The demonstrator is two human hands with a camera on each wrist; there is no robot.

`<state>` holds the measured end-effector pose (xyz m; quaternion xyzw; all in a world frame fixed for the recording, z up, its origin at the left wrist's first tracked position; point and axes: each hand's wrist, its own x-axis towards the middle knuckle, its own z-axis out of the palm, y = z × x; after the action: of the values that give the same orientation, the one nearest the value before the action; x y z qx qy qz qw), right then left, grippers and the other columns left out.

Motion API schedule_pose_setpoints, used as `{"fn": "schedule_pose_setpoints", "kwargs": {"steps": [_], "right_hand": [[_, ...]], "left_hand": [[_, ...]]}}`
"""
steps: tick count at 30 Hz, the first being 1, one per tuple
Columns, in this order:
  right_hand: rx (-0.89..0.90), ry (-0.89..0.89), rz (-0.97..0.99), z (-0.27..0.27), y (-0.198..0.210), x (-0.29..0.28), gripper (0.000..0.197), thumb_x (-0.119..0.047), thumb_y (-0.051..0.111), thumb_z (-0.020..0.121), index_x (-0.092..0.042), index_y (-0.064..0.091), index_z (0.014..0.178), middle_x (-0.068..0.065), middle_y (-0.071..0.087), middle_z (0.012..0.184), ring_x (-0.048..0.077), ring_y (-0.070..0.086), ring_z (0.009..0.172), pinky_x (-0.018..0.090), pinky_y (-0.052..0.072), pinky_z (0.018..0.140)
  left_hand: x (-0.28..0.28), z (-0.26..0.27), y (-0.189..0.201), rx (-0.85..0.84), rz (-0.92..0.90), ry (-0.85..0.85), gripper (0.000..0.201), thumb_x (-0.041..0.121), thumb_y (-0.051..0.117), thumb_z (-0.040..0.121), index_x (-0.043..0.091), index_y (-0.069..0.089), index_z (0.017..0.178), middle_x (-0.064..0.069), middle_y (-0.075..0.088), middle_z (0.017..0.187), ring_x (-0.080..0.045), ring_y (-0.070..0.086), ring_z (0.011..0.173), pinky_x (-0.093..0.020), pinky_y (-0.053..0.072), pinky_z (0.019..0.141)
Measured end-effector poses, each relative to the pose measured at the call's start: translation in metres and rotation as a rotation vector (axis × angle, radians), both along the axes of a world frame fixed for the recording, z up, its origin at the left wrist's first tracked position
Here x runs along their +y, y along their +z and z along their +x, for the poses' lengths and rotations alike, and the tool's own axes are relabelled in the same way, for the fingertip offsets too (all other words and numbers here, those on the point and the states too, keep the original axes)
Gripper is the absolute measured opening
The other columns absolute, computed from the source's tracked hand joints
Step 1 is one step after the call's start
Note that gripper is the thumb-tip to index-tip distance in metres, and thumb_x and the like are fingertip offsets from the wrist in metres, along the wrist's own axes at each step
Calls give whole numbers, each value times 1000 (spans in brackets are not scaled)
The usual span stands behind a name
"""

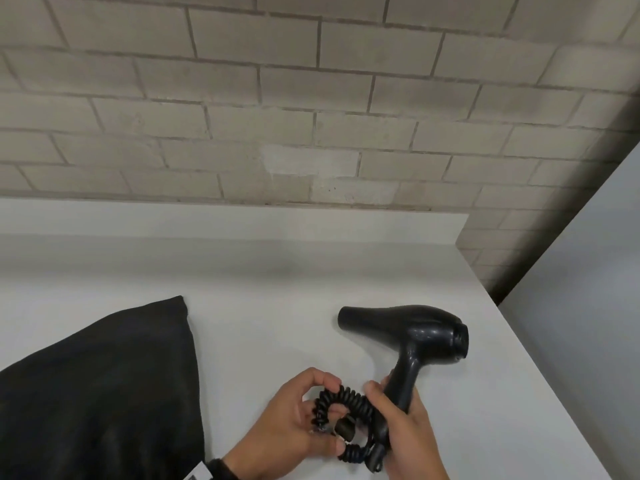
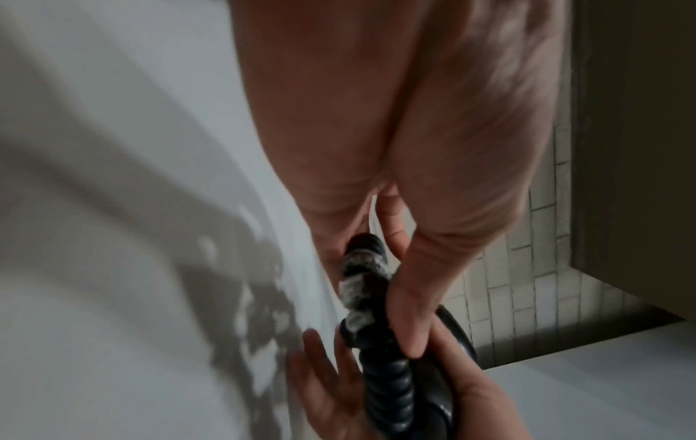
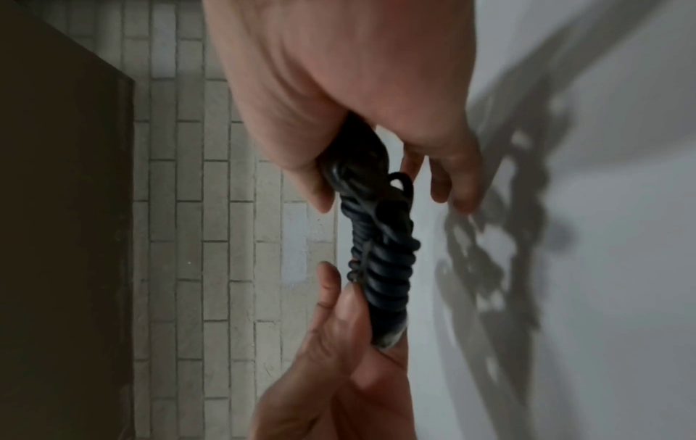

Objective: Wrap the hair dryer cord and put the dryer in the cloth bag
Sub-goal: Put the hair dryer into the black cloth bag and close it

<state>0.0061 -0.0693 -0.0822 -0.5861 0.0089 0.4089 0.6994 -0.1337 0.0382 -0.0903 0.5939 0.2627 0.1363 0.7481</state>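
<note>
A black hair dryer (image 1: 412, 329) is held above the white table, nozzle pointing left. My right hand (image 1: 398, 424) grips its handle near the bottom. The black coiled cord (image 1: 349, 403) loops beside the handle, and my left hand (image 1: 304, 414) holds that loop with curled fingers; the plug (image 1: 344, 429) sits inside it. The left wrist view shows the cord (image 2: 361, 285) between my left fingers. From the right wrist, the bunched cord (image 3: 380, 268) runs from my right palm to the left hand (image 3: 339, 342). The black cloth bag (image 1: 104, 382) lies flat at the table's left.
The white table (image 1: 277, 289) stands against a pale brick wall (image 1: 311, 116). Its right edge runs diagonally, with a grey floor or surface (image 1: 588, 271) beyond. A dark panel (image 3: 56, 208) shows in the right wrist view.
</note>
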Motion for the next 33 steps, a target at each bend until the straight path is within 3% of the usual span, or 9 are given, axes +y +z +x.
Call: {"fn": "schedule_pose_setpoints", "kwargs": {"steps": [7,11,14,18,22,26,28,30,33], "right_hand": [[93,101,81,-2,16,-1,45,19,66,74,-5,49,109,19,59,83,31,69,60,35,58,49],[52,86,77,-4,25,0,38,21,60,80,-4,48,107,15,58,85,26,67,55,34,55,46],[35,79,62,-1,31,-4,40,19,60,81,-4,47,111,13,61,88,26,64,65,32,55,49],[-64,139,-61,11,32,-16,54,15,69,75,-1,49,122,10,63,92,27,64,75,31,51,56],[-178,211,-112,14,49,-28,43,19,67,75,1,48,110,-6,70,53,16,61,67,14,47,39],[-284,329,-139,13,24,-39,61,4,82,57,-5,52,109,6,78,76,32,70,83,39,56,68],[-296,333,-139,8,18,-43,60,5,81,57,-6,53,109,15,77,85,37,73,77,43,60,63],[-281,335,-118,6,16,-45,50,12,76,66,-5,52,108,15,77,80,36,74,71,34,58,53],[-258,406,-110,6,17,-47,46,14,72,74,-6,50,110,12,78,84,36,73,78,40,56,62]], "left_hand": [[-3,-2,6,-21,157,-2,60,-8,85,63,10,55,112,-1,60,125,-28,65,101,-48,56,89],[-2,-12,19,124,396,-47,74,30,90,67,38,49,127,12,58,129,-5,59,117,-25,45,105],[10,-43,23,329,626,30,71,58,81,68,50,42,127,36,42,130,13,47,117,-9,40,99],[23,-92,20,622,818,295,42,45,79,75,44,51,106,29,51,107,9,50,100,-11,41,82],[33,-117,9,798,836,586,40,47,78,75,30,51,99,15,50,98,-7,54,92,-23,47,79],[37,-117,-1,989,736,467,82,74,65,70,22,40,128,5,47,120,-14,50,107,-29,49,89],[36,-112,-1,1064,784,326,91,75,64,70,21,35,138,6,45,129,-14,45,113,-28,46,95],[38,-112,0,1004,761,298,96,72,69,70,21,33,144,7,46,135,-14,46,120,-26,43,100],[45,-115,8,696,497,225,100,63,77,69,26,30,149,9,44,146,-8,44,133,-20,40,106]]}}
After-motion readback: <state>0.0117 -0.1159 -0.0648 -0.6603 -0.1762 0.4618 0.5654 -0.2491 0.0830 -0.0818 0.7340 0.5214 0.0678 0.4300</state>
